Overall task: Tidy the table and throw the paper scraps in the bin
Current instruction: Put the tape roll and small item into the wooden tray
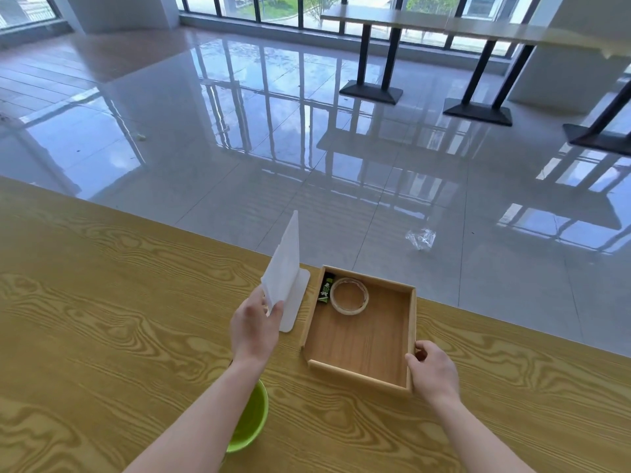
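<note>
My left hand pinches a white sheet of paper and holds it upright above the wooden table. Under the sheet a flat white pad lies on the table, just left of the wooden tray. My right hand grips the tray's near right corner. Inside the tray, at its far left, lie a roll of clear tape and a small black and green packet.
A green bowl sits on the table below my left forearm, partly hidden by it. Beyond the table's far edge is a glossy tiled floor with a crumpled clear plastic wrapper. Other tables on black pedestal legs stand far right.
</note>
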Demonstrator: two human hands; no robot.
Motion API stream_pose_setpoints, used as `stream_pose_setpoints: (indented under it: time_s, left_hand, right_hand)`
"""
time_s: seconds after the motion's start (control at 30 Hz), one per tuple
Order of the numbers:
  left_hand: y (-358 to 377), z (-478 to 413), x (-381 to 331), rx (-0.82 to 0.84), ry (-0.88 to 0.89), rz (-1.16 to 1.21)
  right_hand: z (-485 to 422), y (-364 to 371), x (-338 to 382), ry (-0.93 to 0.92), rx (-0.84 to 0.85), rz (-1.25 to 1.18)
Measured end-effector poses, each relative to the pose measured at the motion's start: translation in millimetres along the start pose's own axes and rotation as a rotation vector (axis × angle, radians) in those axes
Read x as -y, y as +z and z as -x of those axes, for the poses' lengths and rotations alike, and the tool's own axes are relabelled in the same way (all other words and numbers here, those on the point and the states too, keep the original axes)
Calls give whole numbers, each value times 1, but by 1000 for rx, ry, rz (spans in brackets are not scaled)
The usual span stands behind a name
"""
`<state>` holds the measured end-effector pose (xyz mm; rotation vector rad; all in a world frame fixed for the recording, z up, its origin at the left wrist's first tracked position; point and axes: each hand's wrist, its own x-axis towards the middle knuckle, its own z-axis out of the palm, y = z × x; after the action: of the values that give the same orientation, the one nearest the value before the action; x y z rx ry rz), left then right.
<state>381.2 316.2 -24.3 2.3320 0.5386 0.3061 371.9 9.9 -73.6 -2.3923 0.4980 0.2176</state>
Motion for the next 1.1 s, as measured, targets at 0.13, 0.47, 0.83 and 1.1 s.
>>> stream_pose_setpoints:
  time_s: [0.13,0.47,0.83,1.1]
  left_hand:
    - [3,17,0,14,-262,158]
    - [36,41,-15,332,-96,-128]
    - [47,58,-7,424,-20,-241]
    - [46,58,-4,403,-27,-224]
  right_hand:
    - [2,1,0,-3,6,15]
    - [6,6,3,2,7,26]
    - [4,7,2,-27,-17,22]
    - [4,10,4,-14,-21,36]
